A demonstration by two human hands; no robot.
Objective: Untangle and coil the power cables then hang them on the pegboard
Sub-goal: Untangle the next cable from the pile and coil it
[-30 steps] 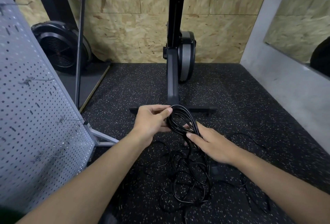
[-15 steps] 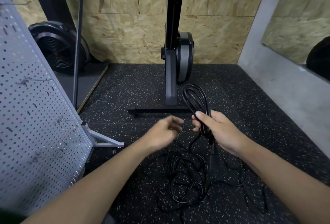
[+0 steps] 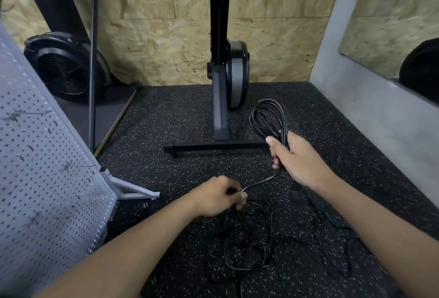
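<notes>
Right hand [image 3: 300,160] grips coiled black power cable loops [image 3: 268,119], centre right. Left hand [image 3: 219,196] pinches trailing strand above tangled black cable pile [image 3: 247,250], lower centre. Grey perforated pegboard [image 3: 42,179] left.

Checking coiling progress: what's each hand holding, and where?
The right hand grips the coiled power cable at the loops' lower end; the left hand pinches its loose strand.

I see black cable [image 3: 268,130] above my right hand [image 3: 299,162], black white-speckled floor [image 3: 180,112] below it, pale grey hole-dotted pegboard [image 3: 47,179] to its left.
</notes>
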